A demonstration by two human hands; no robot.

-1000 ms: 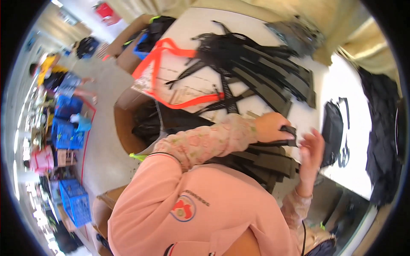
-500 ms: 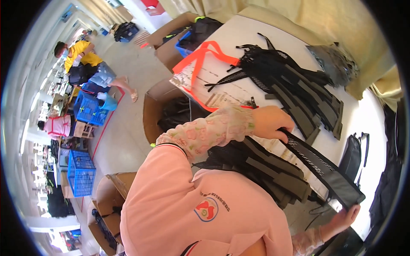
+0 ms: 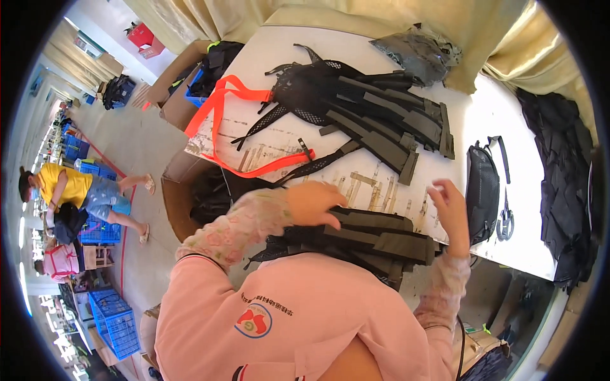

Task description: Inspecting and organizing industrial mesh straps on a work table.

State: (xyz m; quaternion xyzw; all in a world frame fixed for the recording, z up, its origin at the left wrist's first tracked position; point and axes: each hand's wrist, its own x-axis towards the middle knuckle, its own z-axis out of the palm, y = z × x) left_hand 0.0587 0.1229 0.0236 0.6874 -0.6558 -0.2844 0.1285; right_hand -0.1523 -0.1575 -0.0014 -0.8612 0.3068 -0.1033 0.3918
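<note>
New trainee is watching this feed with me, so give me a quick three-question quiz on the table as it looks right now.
1. True or false: the left hand rests on the near stack of padded pieces.
2. Which colour is the strap lying across the table? A green, B orange, C white.
3. What lies just beyond the right hand, toward the table's right side?

Key
1. True: its fingers lie on the stack's top piece.
2. B, orange.
3. A black pouch; the open, raised right hand holds nothing.
</note>
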